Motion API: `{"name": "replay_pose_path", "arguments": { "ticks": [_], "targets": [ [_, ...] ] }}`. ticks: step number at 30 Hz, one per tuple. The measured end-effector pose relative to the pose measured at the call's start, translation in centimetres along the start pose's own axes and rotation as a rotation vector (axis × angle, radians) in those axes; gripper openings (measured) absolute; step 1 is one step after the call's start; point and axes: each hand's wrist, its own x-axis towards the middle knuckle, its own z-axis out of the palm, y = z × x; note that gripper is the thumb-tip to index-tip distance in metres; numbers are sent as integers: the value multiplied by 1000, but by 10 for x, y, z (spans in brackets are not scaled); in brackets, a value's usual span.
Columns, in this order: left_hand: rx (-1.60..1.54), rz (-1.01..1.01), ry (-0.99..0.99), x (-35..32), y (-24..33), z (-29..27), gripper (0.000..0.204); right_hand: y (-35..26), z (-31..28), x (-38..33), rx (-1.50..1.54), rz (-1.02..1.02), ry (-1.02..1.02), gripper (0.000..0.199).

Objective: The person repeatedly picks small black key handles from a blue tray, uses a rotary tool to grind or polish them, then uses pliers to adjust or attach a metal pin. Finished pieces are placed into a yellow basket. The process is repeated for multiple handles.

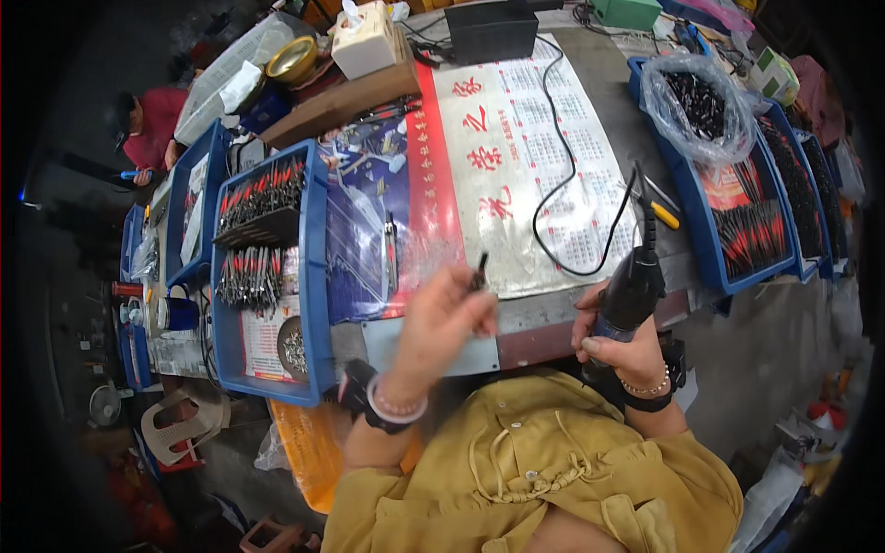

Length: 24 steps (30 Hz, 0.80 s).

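My right hand [622, 343] is wrapped round a black corded electric screwdriver [634, 288], held upright near the table's front edge. Its black cord [573, 166] loops over the poster sheet. My left hand [440, 324], slightly smeared, pinches a small black part [479, 272] above the sheet's front edge. A slim black-and-red piece [390, 251] lies on the sheet's blue side, beyond my left hand. At the left, a blue tray [320, 276] holds rows of similar black-and-red pieces [251, 278] and a round dish of small silver screws [293, 350].
A yellow-handled tool [664, 216] lies right of the poster sheet [516, 166]. Blue bins [719, 276] at the right hold a clear bag [696, 101] of black parts and more black-and-red pieces. A wooden block [341, 97] and tissue box [362, 41] stand behind. Another person [157, 124] is far left.
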Motion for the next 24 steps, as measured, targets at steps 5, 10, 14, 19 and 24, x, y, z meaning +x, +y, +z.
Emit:
{"name": "replay_pose_path", "arguments": {
  "ticks": [5, 10, 14, 19, 24],
  "targets": [
    [-196, -540, -164, -68, -66, 22, 26, 13, 2, -16, -103, 128, -27, 43],
    [-594, -580, -158, -98, -118, 34, 43, 32, 5, -26, -280, 84, 16, 42],
    [-901, -652, -136, -93, -139, 39, 40, 46, 9, -27, -286, 120, 57, 40],
    [-1003, -696, -67, -84, -147, 41, 35, 59, 8, -16, -517, 137, 53, 50],
    [-1049, -715, -69, -82, -150, 40, 33, 72, 8, -2, -480, 122, -11, 49]
  ]
}}
